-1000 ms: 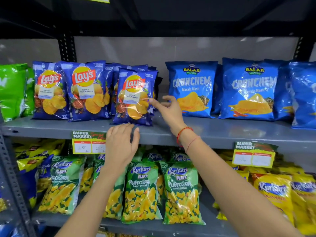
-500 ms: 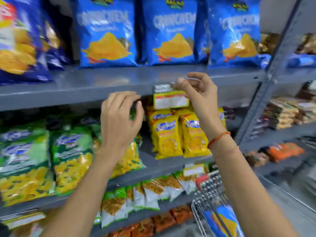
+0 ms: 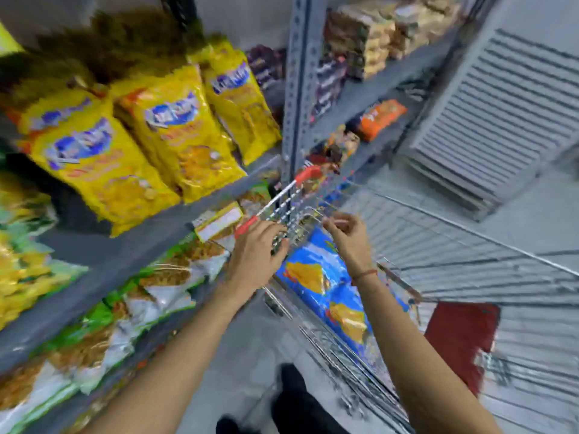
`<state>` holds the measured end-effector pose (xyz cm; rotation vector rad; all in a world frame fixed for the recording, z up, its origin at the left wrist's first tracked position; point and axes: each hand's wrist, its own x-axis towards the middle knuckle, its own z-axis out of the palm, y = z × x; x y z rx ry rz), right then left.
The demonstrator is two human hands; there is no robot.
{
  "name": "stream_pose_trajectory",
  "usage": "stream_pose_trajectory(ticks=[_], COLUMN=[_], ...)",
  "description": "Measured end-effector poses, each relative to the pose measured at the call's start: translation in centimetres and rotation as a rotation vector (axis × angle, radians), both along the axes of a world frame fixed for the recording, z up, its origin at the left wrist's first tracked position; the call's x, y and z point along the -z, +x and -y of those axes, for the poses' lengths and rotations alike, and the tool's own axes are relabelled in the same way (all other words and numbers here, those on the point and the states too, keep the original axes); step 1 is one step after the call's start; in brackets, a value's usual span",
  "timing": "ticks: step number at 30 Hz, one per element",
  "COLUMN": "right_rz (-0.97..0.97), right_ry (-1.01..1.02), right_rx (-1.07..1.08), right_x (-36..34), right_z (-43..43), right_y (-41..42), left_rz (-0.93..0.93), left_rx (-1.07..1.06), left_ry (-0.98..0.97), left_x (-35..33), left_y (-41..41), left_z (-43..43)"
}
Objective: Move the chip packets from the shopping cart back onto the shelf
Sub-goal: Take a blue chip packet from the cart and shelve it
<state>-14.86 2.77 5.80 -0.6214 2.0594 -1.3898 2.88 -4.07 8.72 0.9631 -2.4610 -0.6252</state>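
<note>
Both hands hang over the wire shopping cart [image 3: 313, 214], holding nothing. Left hand [image 3: 255, 255]: fingers [image 3: 275, 234] loosely curled and slightly apart, at the red-capped handle end; whether they touch it is unclear through motion blur. Right hand [image 3: 347, 236]: fingers bunched loosely together, empty. The blue chip packets [image 3: 326, 283] lie in the cart just below and nearer the wearer than both sets of fingertips, long axis running from the fingers back toward the body. The right hand appears the nearer, directly above the uppermost packet.
</note>
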Motion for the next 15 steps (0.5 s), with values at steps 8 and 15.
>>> stream_pose_trajectory(ticks=[8,15], right_rz=[0.314,0.595], right_ry=[0.372,0.408], right_rx=[0.118,0.23], right_x=[13.3,20.2], right_z=[-3.6,-2.8], right_y=[-1.1,-2.3], left_rz=[0.326,0.552], left_rx=[0.016,-0.085], left_ry=[0.394,0.631], left_x=[11.1,18.5], left_y=[-6.9,-12.3], left_z=[3.0,6.4])
